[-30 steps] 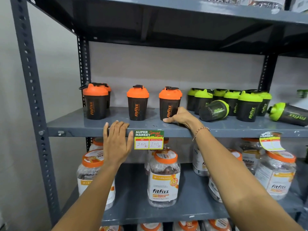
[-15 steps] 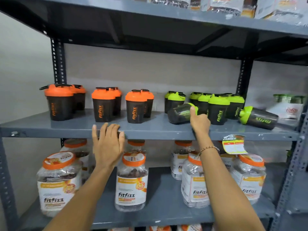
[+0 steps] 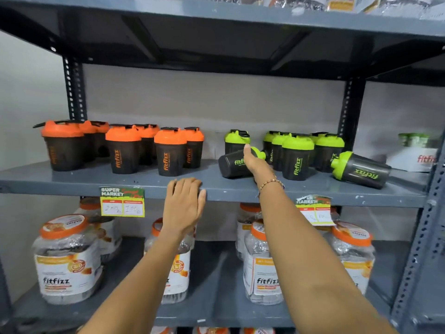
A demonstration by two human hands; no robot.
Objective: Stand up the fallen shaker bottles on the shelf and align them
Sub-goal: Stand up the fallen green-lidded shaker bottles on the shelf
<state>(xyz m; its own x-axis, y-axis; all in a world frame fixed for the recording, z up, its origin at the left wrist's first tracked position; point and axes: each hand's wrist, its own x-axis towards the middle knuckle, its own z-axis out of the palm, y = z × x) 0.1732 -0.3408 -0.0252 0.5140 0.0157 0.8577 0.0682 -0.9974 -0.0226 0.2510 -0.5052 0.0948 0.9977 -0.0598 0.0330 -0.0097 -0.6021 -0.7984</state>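
Observation:
On the grey middle shelf (image 3: 144,186) several orange-lidded shaker bottles (image 3: 122,150) stand upright at the left and several green-lidded ones (image 3: 297,155) at the right. One green-lidded bottle (image 3: 232,163) lies on its side in the gap between the groups, lid pointing right. My right hand (image 3: 252,161) wraps over its upper side near the lid. A second fallen green bottle (image 3: 361,169) lies at the far right, lid pointing left. My left hand (image 3: 183,203) rests flat on the shelf's front edge, holding nothing.
Clear jars with orange lids (image 3: 66,259) fill the shelf below. Two price tags (image 3: 122,201) hang from the shelf's front edge. A black upright post (image 3: 350,112) stands behind the green bottles. A white box (image 3: 414,155) sits at the far right.
My right hand left the orange bottles, reached right and closed over the fallen green bottle. My left hand slid right along the shelf edge. The view shifted right.

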